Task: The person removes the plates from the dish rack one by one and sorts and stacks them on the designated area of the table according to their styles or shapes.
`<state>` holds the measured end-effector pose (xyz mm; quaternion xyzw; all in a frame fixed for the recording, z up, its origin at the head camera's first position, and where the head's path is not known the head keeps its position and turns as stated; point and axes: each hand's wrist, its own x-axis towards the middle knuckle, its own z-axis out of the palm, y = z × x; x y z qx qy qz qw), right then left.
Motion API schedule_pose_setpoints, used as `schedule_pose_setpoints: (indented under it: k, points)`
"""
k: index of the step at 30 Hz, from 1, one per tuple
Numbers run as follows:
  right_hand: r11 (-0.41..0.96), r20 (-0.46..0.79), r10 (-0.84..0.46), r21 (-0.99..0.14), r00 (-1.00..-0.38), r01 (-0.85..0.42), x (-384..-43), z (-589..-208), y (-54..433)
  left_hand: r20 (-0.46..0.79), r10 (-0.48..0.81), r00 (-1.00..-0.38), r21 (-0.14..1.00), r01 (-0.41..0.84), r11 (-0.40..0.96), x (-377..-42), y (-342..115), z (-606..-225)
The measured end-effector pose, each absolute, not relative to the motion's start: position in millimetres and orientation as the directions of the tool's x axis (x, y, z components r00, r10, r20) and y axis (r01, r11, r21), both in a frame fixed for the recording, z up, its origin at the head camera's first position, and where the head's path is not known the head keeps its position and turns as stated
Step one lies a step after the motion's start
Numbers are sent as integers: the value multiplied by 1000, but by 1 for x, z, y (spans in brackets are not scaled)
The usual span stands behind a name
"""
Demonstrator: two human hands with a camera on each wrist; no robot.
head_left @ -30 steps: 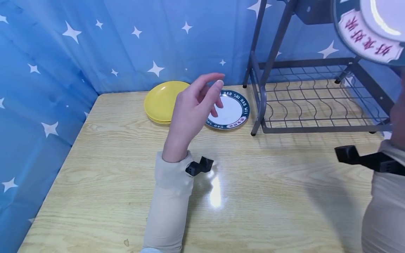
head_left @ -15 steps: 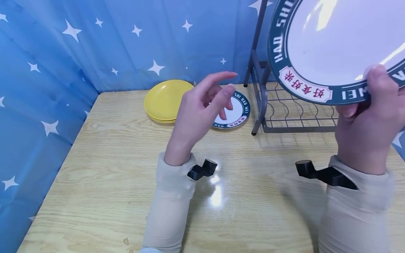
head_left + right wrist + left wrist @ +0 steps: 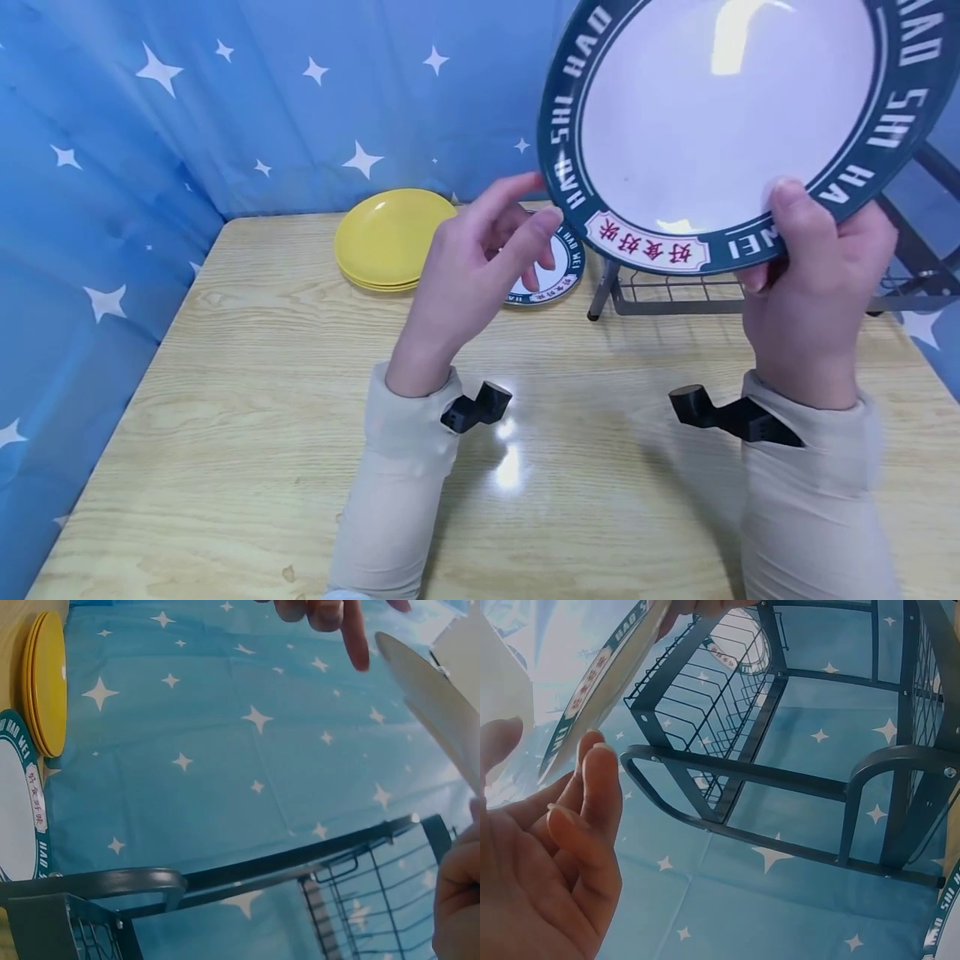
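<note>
My right hand (image 3: 817, 292) grips the lower rim of a large white plate (image 3: 720, 125), thumb on its face. The green band around it carries white letters and a red-lettered label. It is raised and tilted, hiding much of the rack. My left hand (image 3: 480, 258) is lifted beside the plate's left rim, its fingers loosely bent and holding nothing. In the right wrist view, a small gap shows between the left fingers (image 3: 355, 637) and the plate's edge. Behind the left hand, a similar green-rimmed plate (image 3: 566, 279) lies on the table, partly covered in the head view.
Several stacked yellow plates (image 3: 393, 237) sit at the back of the wooden table (image 3: 262, 417). A dark metal dish rack (image 3: 742, 776) stands at the back right. Another green-rimmed plate (image 3: 742, 645) leans in its upper basket. A blue star-patterned curtain (image 3: 300, 100) hangs behind.
My right hand has come in from the right edge, carrying the plate leftward across the rack until it is beside the left hand. The left hand has shifted slightly right.
</note>
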<state>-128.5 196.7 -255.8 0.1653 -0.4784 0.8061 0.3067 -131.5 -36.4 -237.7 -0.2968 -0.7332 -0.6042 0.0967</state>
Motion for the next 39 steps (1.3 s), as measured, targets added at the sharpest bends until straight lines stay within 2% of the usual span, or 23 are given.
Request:
schedule_pose_setpoints:
  k: [7, 14, 26, 39]
  points:
    - [-350, 557, 268, -704, -786, -618, -128, -258, 189, 478, 318, -819, 849, 523, 70, -124, -33, -228]
    - [-259, 527, 238, -776, -816, -576, -125, -259, 187, 447, 290, -846, 880, 474, 26, -128, -33, -232]
    - [-162, 592, 256, -753, -764, -638, -129, -260, 182, 401, 308, -863, 913, 406, -50, -131, -37, -235]
    - [-126, 592, 181, -778, -785, -616, -125, -256, 187, 419, 255, -871, 907, 415, -74, -129, -31, -237]
